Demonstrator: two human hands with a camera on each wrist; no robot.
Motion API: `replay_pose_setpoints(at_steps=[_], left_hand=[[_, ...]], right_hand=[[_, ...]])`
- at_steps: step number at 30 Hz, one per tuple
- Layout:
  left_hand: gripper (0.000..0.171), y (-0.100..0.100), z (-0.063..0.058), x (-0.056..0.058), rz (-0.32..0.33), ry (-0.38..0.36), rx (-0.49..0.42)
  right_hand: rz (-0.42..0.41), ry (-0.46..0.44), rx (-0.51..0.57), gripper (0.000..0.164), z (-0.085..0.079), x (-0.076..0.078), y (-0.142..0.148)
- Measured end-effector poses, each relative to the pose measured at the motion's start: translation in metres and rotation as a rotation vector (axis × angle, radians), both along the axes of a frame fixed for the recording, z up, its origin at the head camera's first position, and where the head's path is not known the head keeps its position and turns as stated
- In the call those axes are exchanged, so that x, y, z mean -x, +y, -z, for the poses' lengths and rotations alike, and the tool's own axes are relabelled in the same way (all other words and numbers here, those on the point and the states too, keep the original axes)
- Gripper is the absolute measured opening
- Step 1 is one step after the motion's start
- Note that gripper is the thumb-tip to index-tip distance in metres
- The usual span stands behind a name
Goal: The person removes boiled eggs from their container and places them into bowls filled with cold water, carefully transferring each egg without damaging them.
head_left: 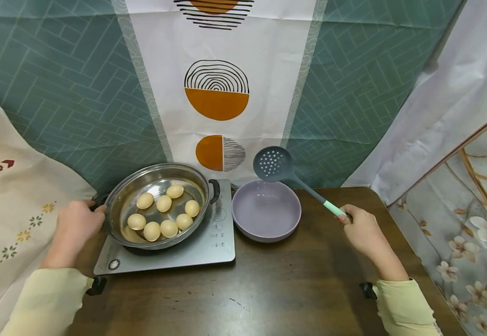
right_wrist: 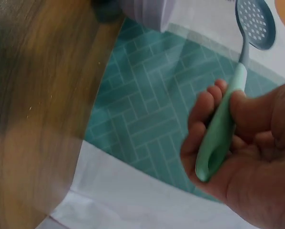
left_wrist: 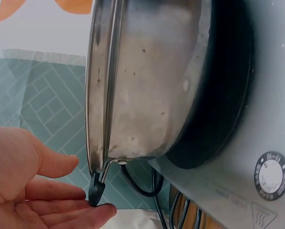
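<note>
Toward the worktop's [head_left: 268, 280] back left, the pan [head_left: 151, 176], judged heavy and best lifted by both handles, is touched at its left handle [left_wrist: 96, 190] by the left hand's [head_left: 78, 218] extended, unclosed fingers. By the right edge, the skimmer [right_wrist: 239, 78] — likely light, stiff — is grasped properly, its grip between the right hand's [head_left: 362, 229] thumb and curled fingers.

Pale round pieces [head_left: 164, 203]: eight
Steel pan [head_left: 159, 175]: one
Slotted skimmer [head_left: 283, 169]: one
Purple bowl [head_left: 266, 210]: one
Induction hob [head_left: 215, 252]: one
Hands [head_left: 77, 224]: two
</note>
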State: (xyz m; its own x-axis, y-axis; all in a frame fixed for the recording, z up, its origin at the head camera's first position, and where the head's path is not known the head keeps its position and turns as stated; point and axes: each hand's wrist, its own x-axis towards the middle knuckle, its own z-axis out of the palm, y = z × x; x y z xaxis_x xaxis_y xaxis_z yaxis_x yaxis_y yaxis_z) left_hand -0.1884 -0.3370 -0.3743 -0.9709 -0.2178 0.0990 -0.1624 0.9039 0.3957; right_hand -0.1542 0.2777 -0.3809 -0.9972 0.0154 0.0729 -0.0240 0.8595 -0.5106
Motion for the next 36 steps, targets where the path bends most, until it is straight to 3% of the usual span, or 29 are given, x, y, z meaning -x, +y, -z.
replay_pose_setpoints(at_steps=[5, 10, 15, 19, 28, 36], left_hand=[[0.048, -0.002, -0.006, 0.001, 0.021, 0.035, 0.030], [0.043, -0.002, -0.014, -0.001, 0.020, 0.049, 0.038], [0.037, -0.006, -0.016, 0.001, 0.014, 0.062, 0.040], [0.030, -0.012, -0.016, 0.005, 0.031, 0.100, 0.059], [0.023, -0.023, -0.009, 0.014, 0.077, 0.146, 0.118], [0.024, -0.023, -0.008, 0.020, 0.056, 0.155, 0.121]], right_hand=[[0.066, 0.078, -0.059, 0.010, -0.001, 0.003, -0.011], [0.059, 0.105, -0.096, 0.010, -0.003, 0.007, -0.021], [0.012, 0.096, -0.105, 0.011, -0.001, 0.014, -0.026], [-0.041, 0.142, -0.148, 0.011, -0.005, 0.021, -0.032], [-0.110, 0.236, -0.211, 0.010, -0.027, 0.045, -0.052], [-0.194, 0.263, -0.300, 0.009, -0.044, 0.060, -0.070]])
